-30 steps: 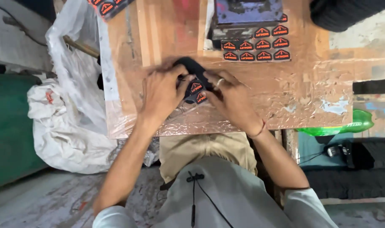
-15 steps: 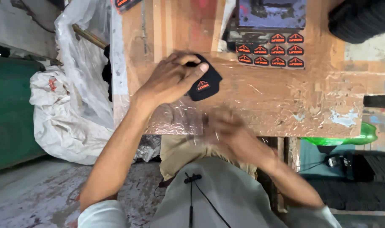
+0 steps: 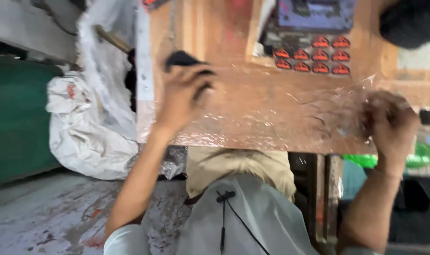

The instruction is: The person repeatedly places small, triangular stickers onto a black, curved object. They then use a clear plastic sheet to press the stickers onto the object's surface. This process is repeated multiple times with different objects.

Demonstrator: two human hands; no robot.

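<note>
Fingers of the left hand (image 3: 182, 94) are curling around a black fabric piece (image 3: 183, 59) at the wooden table (image 3: 252, 113) edge, while the blurred right hand (image 3: 389, 123) is hovering, grip unclear.

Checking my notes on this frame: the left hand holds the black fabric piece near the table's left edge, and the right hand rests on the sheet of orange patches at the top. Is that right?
Not quite. The head view shows the right hand at the table's right edge, apart from the orange patches, which lie untouched at the top. The left hand does hold the black fabric piece near the left edge.
</note>
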